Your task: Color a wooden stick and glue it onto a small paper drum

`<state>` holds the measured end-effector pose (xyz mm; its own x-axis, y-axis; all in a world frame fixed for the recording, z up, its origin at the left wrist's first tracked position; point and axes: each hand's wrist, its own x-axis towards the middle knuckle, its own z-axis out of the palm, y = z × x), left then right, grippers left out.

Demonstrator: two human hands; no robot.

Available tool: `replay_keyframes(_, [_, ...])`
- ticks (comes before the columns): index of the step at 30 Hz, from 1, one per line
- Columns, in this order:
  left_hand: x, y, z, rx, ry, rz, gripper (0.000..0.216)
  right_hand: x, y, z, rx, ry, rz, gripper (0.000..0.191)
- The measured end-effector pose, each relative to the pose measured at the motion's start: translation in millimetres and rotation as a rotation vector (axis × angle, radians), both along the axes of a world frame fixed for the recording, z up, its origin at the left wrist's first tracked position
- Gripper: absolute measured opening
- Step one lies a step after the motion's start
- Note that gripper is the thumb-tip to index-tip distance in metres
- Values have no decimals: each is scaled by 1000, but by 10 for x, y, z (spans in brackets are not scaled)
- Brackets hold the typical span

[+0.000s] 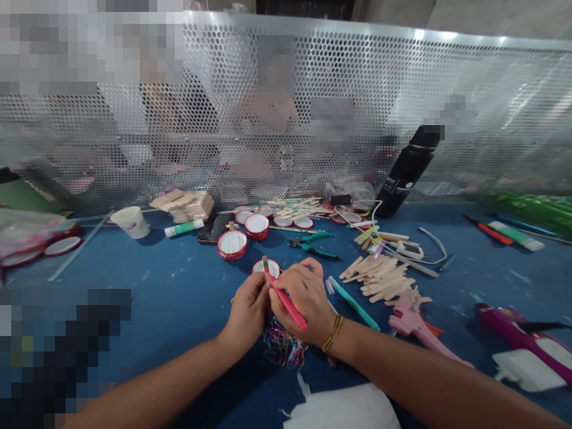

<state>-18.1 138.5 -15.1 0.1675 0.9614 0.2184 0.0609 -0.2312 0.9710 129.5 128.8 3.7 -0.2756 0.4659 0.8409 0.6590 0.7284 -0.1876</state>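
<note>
My right hand (304, 298) is closed around a pink pen (290, 307), pen-style in a writing grip and slanting up to the left. My left hand (250, 304) pinches a narrow stick (265, 262) with green and red marks near its upper end, just at the pen's tip. Its lower part is hidden by my fingers. Behind my fingers lies a small round white disc with a red rim (267, 268), partly covered. Under my hands is a tangle of colourful rubber bands (286, 348). A teal pen (355, 302) lies right of my right hand.
Red-rimmed drums (232, 244) and teal-handled pliers (315, 245) lie ahead. Loose wooden sticks (379, 277), a pink glue gun (415, 322) and a magenta tool (527, 336) are right. A paper cup (131, 221), black bottle (404, 176) and perforated metal screen (214, 143) stand behind.
</note>
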Motion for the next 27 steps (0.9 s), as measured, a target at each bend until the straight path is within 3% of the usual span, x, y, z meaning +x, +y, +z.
replay_keyframes(11, [-6,3,-61,-39,-6,12,27,5,-3,-16,1,16,-25,8])
replay_keyframes(27, [3,0,-21,-21,35,24,28,4,0,-22,2,18,-14,8])
